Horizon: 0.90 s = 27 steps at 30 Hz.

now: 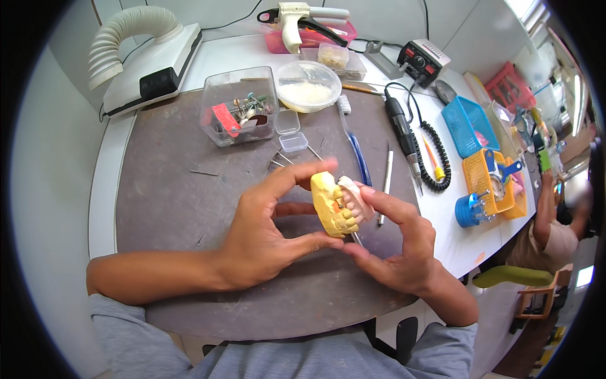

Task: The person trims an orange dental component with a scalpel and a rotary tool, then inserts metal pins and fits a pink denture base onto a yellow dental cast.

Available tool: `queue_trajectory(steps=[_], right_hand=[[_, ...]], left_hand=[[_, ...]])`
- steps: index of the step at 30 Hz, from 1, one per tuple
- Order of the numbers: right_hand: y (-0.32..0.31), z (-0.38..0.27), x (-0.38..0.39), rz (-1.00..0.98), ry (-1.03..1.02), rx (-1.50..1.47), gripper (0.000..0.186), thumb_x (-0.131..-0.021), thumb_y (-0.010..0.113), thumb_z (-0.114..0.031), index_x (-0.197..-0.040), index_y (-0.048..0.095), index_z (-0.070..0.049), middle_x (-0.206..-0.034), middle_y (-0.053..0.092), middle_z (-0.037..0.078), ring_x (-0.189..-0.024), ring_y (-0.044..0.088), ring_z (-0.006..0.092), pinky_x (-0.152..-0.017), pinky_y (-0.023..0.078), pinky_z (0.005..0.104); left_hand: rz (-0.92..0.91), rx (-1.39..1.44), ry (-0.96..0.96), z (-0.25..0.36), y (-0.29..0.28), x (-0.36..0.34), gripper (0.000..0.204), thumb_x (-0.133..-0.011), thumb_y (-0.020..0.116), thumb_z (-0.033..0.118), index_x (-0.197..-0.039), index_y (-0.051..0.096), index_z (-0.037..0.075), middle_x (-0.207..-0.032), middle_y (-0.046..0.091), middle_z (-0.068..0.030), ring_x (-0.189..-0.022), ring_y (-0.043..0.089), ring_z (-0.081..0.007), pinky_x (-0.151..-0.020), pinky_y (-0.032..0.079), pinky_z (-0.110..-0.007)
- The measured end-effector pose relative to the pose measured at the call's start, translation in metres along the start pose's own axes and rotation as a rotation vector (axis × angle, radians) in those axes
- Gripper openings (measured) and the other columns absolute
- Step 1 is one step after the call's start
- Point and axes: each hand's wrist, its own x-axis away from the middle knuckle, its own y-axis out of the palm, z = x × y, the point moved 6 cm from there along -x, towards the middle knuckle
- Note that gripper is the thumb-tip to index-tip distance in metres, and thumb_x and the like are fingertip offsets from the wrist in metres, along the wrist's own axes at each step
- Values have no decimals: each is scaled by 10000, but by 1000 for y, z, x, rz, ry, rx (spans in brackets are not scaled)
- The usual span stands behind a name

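Over the brown mat, my left hand (265, 234) grips a yellow dental cast (325, 202), thumb along its bottom and forefinger at its top. My right hand (404, 252) holds a pale pink-white dental cast (356, 202) against the yellow one, so their teeth face each other, with its forefinger on the pale cast and its thumb lower down. Part of a thin metal piece (355, 239) shows beneath the casts. Behind them lie a blue-handled brush (357, 151), a white pen-like tool (386, 183) and small metal rods (278, 163).
A box of burs (211, 88), a round tub (307, 69) and an extraction unit (151, 50) stand behind. A rotary handpiece (399, 129), blue basket (467, 126), yellow baskets (476, 183) and blue bur stand (467, 211) are at right. A co-worker (546, 246) sits beyond.
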Motion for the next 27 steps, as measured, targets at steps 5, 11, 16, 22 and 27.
queue_trajectory(steps=[5,11,16,22,27], right_hand=[[10,-3,-7,-9,-49,-26,718,-696,864,-30,-1338,544,-19,-1258,656,181,-1119,679,340,-910,585,393],[14,-4,-9,-7,-38,-106,654,-729,811,29,-1319,535,-23,-1263,649,182,-1155,664,365,-943,577,411],[12,-4,-8,-4,-24,-153,606,-756,741,78,-1316,533,-27,-1266,640,184,-1165,659,361,-949,575,414],[-14,3,-2,53,20,-148,632,-731,713,92,-1327,545,-31,-1261,636,161,-1158,656,343,-968,555,397],[-121,14,2,242,-64,161,611,-814,745,94,-1353,489,-36,-1308,606,140,-1220,624,245,-1015,536,388]], left_hand=[[21,39,-76,-4,8,5,565,-724,933,147,-1109,532,49,-1059,634,-58,-1043,645,-125,-880,543,-290],[42,-27,-47,-6,5,10,571,-698,956,182,-1057,532,51,-980,629,-42,-936,621,-107,-819,501,-271],[44,-68,-9,-6,3,11,585,-684,962,178,-1062,533,56,-981,627,-46,-928,619,-119,-824,495,-278],[34,-85,148,0,5,7,711,-749,914,215,-1269,457,50,-1255,536,-120,-1150,564,-208,-922,467,-341],[-71,-204,259,-4,-5,15,707,-854,817,236,-1392,405,30,-1307,517,-133,-1211,537,-234,-969,450,-363]])
